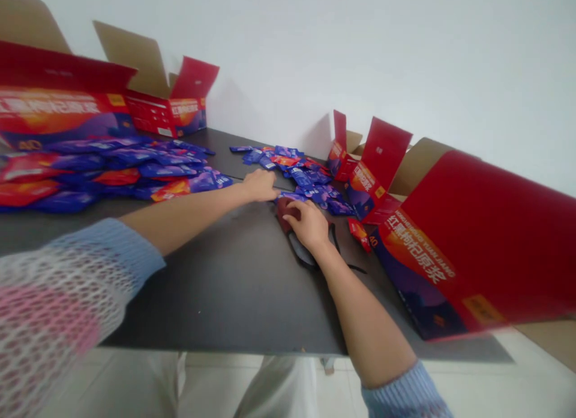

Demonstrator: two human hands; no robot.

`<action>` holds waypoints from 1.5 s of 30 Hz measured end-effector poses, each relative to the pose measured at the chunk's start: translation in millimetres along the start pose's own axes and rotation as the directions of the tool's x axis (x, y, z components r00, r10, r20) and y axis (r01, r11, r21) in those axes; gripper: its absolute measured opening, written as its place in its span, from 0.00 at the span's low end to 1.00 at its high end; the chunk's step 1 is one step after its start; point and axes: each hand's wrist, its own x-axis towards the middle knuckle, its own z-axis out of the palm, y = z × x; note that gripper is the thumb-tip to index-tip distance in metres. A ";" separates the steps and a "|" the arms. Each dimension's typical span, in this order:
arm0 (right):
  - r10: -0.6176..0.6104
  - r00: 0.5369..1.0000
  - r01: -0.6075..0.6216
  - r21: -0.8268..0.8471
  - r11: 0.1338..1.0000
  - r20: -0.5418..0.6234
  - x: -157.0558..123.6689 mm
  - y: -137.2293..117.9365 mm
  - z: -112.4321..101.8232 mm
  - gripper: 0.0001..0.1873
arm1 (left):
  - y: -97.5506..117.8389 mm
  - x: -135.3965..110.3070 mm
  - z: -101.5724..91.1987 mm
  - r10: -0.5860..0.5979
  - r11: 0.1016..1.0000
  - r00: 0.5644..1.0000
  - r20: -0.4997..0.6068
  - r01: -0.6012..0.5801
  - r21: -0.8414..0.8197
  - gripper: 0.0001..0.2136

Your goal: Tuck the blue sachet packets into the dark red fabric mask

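My left hand (260, 185) lies palm down on the dark tabletop (225, 298), with its fingertips at the near edge of a heap of small blue-purple and red sachets (299, 173). My right hand (308, 225) is curled over a dark red and grey object (282, 215) with thin black loops (335, 238) beside it. The hand hides much of this object, and I cannot tell what it is. A few sachets touch the object's far end. A single red sachet (359, 232) lies to the right of my right hand.
Larger purple and red packets (112, 172) spread across the table's left side. Open red cartons with Chinese print stand at the left (58, 112) and right (450, 250), beside a smaller carton (362, 178). A white wall stands behind.
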 end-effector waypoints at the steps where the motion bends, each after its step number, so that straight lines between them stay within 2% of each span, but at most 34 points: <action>1: -0.009 1.000 0.009 0.020 1.000 -0.013 -0.9 -1.3 -0.1 0.13 | 4.2 4.4 6.7 0.053 0.999 0.998 0.028 -0.053 -0.014 0.27; 4: -0.027 0.998 0.031 0.076 0.997 -0.054 -3.6 -6.4 1.0 0.12 | 10.7 17.0 17.2 0.176 0.984 0.982 0.068 -0.173 -0.039 0.28; 8: -0.084 0.986 0.106 0.153 0.982 -0.144 -7.9 -14.2 3.3 0.12 | 9.9 29.5 17.3 0.283 0.958 0.949 0.139 -0.275 -0.079 0.19; 12: -0.206 0.943 0.260 0.190 0.947 -0.263 -13.7 -25.5 1.5 0.11 | -7.8 18.9 14.5 0.336 0.942 0.927 0.166 -0.327 -0.079 0.14; 16: -0.354 0.854 0.434 0.147 0.889 -0.382 -19.8 -38.2 -4.2 0.11 | -34.2 -13.2 8.8 0.326 0.945 0.943 0.061 -0.326 -0.017 0.14; 19: -0.417 0.791 0.509 0.101 0.855 -0.448 -20.3 -38.8 -7.2 0.10 | -50.2 -35.7 5.0 0.356 0.934 0.934 -0.013 -0.356 -0.008 0.15; 21: -0.391 0.761 0.505 0.094 0.858 -0.517 -17.8 -33.7 -9.5 0.10 | -58.0 -48.3 4.5 0.433 0.901 0.892 -0.129 -0.434 0.028 0.14; 23: -0.304 0.747 0.438 0.094 0.894 -0.592 -13.5 -25.8 -13.7 0.10 | -63.0 -60.2 5.0 0.539 0.840 0.799 -0.266 -0.534 0.099 0.14; 25: -0.186 0.763 0.307 0.095 0.947 -0.619 -8.9 -17.4 -19.2 0.12 | -65.2 -72.0 5.4 0.599 0.797 0.727 -0.336 -0.583 0.160 0.16; 27: -0.076 0.797 0.159 0.087 0.983 -0.599 -5.1 -10.4 -23.4 0.15 | -66.3 -83.4 5.1 0.602 0.795 0.714 -0.357 -0.577 0.187 0.18; 29: -0.004 0.829 0.063 0.087 0.994 -0.559 -2.7 -5.9 -24.0 0.16 | -68.9 -94.2 4.3 0.588 0.807 0.726 -0.357 -0.558 0.193 0.18; 32: 0.016 0.872 0.036 0.097 0.995 -0.489 -1.8 -3.9 -18.5 0.16 | -78.5 -109.7 1.8 0.577 0.814 0.727 -0.372 -0.547 0.195 0.18; 35: -0.047 0.911 0.098 0.103 0.990 -0.409 -3.2 -5.7 -12.2 0.16 | -89.5 -123.2 -2.3 0.585 0.806 0.712 -0.388 -0.564 0.181 0.19; 36: -0.073 0.919 0.125 0.110 0.986 -0.389 -3.8 -6.5 -11.0 0.16 | -91.3 -126.2 -3.7 0.583 0.807 0.719 -0.378 -0.564 0.174 0.20; 38: -0.114 0.927 0.170 0.128 0.977 -0.357 -4.7 -7.7 -9.6 0.16 | -90.4 -128.1 -5.6 0.573 0.819 0.761 -0.306 -0.543 0.183 0.21; 41: -0.136 0.937 0.193 0.152 0.969 -0.323 -5.1 -7.8 -8.5 0.15 | -79.4 -121.1 -5.3 0.562 0.811 0.822 -0.095 -0.524 0.261 0.20; 43: -0.140 0.945 0.192 0.154 0.969 -0.296 -4.6 -6.6 -7.3 0.14 | -70.9 -113.3 -5.1 0.565 0.784 0.825 0.016 -0.542 0.301 0.19; 45: -0.150 0.950 0.195 0.147 0.970 -0.273 -3.7 -4.6 -6.0 0.14 | -65.3 -108.1 -6.9 0.578 0.764 0.814 0.054 -0.564 0.313 0.19</action>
